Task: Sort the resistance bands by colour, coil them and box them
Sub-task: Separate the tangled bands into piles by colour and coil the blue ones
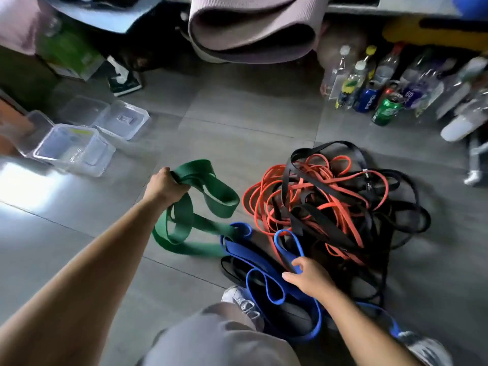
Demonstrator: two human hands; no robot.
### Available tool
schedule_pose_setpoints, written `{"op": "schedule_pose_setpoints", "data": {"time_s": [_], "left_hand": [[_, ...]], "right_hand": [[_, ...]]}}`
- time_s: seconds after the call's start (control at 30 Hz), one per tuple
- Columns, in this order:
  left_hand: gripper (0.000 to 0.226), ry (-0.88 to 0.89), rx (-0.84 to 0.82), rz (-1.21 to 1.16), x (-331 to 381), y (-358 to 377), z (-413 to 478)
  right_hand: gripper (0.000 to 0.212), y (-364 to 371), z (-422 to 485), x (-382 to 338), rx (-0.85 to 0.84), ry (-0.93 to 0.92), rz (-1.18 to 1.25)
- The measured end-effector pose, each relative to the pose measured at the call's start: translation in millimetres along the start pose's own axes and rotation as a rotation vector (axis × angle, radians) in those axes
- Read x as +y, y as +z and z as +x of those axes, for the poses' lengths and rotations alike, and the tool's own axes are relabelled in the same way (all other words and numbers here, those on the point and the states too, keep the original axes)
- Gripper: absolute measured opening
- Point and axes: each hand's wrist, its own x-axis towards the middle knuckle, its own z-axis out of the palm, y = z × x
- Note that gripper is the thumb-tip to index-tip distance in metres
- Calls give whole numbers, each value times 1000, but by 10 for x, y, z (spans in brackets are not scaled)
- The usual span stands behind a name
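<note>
My left hand [165, 184] grips a bunch of wide green bands [211, 191], lifted off the floor to the left of the pile; their tail trails down to the floor and under a blue loop. My right hand [307, 274] pinches a blue band [287, 244] at the near edge of the pile. More blue bands [264, 289] lie by my knee. Thin orange bands [266, 204] and black bands [396, 204] lie tangled together on the grey tiles. Clear plastic boxes [74, 151] stand at the left, lids off.
A clear lid [122, 120] lies behind the boxes. Bottles and cans [383, 85] crowd the back right. A rolled mat [250, 30] lies at the back. My knee [219, 339] and shoe [241, 299] are at the bottom. Bare floor [237, 107] stretches between boxes and pile.
</note>
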Motion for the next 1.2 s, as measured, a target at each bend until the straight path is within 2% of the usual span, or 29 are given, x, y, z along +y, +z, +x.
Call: {"op": "schedule_pose_setpoints", "data": {"time_s": [0.07, 0.17, 0.23, 0.3, 0.43, 0.53, 0.6, 0.63, 0.7, 0.77, 0.83, 0.9, 0.93, 1.0, 1.07, 1.13, 1.2], "left_hand": [[51, -80, -7, -3, -118, 131, 139], [87, -169, -52, -21, -292, 397, 230], [102, -191, -92, -31, -392, 559, 189], [100, -186, -131, -32, -478, 751, 142], [74, -131, -206, -83, -557, 1111, -151], [65, -108, -303, -112, -600, 1382, -428], [65, -112, -363, -119, -601, 1534, -588], [66, -106, -383, -114, -600, 1598, -653], [70, -51, -409, -74, -598, 1719, -735], [71, 59, -457, 12, -569, 1808, -790], [75, 168, -518, 135, -502, 1872, -845], [74, 295, -530, 269, -410, 1944, -892], [71, 362, -517, 320, -347, 1964, -909], [66, 489, -505, 369, -224, 1994, -898], [70, 601, -535, 404, -129, 2019, -869], [75, 689, -564, 467, -29, 2005, -878], [63, 713, -565, 431, 79, 1959, -892]], "right_hand": [[51, 163, 137, -45, -35, -34, -14], [54, 387, 371, -70, -49, -49, -49], [59, 491, 469, -65, -46, -29, -39], [64, 591, 610, -53, -66, -18, -34], [73, 711, 882, -75, -39, -42, -64], [83, 817, 1012, -112, -105, -105, -154], [77, 892, 1038, -124, -137, -127, -287], [65, 921, 1045, -121, -118, -139, -364], [33, 907, 1023, -101, -39, -183, -420], [17, 798, 948, -66, -11, -199, -338], [21, 675, 853, 19, -22, -191, -213], [13, 576, 747, 127, -21, -209, -108], [16, 531, 691, 180, -31, -217, -59], [23, 434, 609, 278, -50, -224, 25], [20, 299, 533, 329, -35, -203, 110], [28, 171, 493, 351, -17, -152, 224], [36, 67, 481, 353, 9, -149, 287]]}}
